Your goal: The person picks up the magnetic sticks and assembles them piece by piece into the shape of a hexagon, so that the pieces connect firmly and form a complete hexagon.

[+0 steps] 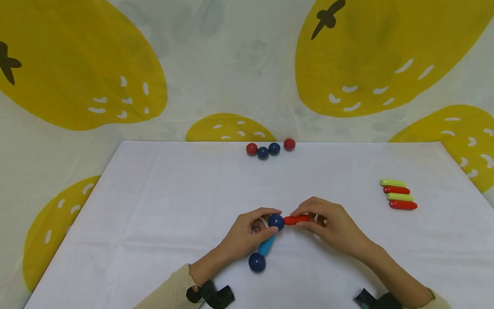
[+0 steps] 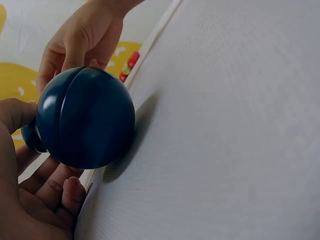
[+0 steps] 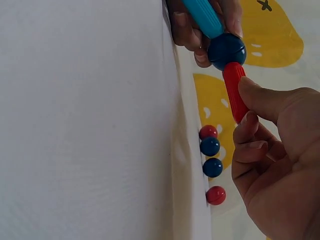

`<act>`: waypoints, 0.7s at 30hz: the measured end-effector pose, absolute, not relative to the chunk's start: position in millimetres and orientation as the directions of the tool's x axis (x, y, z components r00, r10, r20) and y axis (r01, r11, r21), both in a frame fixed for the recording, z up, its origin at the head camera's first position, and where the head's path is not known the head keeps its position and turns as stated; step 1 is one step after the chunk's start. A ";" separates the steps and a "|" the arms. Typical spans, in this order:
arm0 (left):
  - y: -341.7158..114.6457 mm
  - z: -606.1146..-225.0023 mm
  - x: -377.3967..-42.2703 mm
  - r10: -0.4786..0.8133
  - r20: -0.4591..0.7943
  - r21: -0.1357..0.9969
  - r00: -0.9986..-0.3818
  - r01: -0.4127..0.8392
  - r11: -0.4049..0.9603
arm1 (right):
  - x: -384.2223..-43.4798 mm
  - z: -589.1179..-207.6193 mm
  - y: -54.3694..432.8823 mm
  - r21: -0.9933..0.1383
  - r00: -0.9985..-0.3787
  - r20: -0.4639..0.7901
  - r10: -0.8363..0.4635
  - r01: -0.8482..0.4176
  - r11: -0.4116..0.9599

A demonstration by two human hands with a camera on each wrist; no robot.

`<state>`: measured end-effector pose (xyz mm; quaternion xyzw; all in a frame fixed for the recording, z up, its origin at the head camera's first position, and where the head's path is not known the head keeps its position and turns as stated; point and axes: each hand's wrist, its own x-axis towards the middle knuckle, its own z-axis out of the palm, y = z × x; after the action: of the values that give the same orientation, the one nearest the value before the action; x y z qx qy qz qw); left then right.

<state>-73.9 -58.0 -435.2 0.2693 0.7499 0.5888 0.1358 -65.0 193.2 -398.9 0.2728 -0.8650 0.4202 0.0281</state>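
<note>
My left hand (image 1: 247,231) pinches a dark blue ball (image 1: 276,221) between thumb and fingers. A light blue rod (image 1: 267,246) joins this ball to a second dark blue ball (image 1: 257,262) nearer to me, which looms large in the left wrist view (image 2: 87,117). My right hand (image 1: 337,225) pinches a red rod (image 1: 296,219), whose left end touches the held ball. In the right wrist view the red rod (image 3: 234,90) and light blue rod (image 3: 204,17) meet the ball (image 3: 226,51) on opposite sides.
Two red balls (image 1: 251,149) and two dark blue balls (image 1: 274,148) sit in a row at the table's far edge. To the right lie yellow-green rods (image 1: 399,197) and red rods (image 1: 403,205), side by side. White cloth (image 1: 173,193) covers the table.
</note>
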 end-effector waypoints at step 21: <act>-59.9 -405.8 -66.6 0.399 0.191 0.953 -0.897 0.267 0.142 | -77.2 -407.6 160.9 -0.756 -0.860 0.301 -0.412 -0.478 0.447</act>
<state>-66.6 -59.9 -405.8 0.2210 0.7539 0.6164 0.0537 -77.2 160.9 -407.6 0.2617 -0.8499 0.4559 0.0365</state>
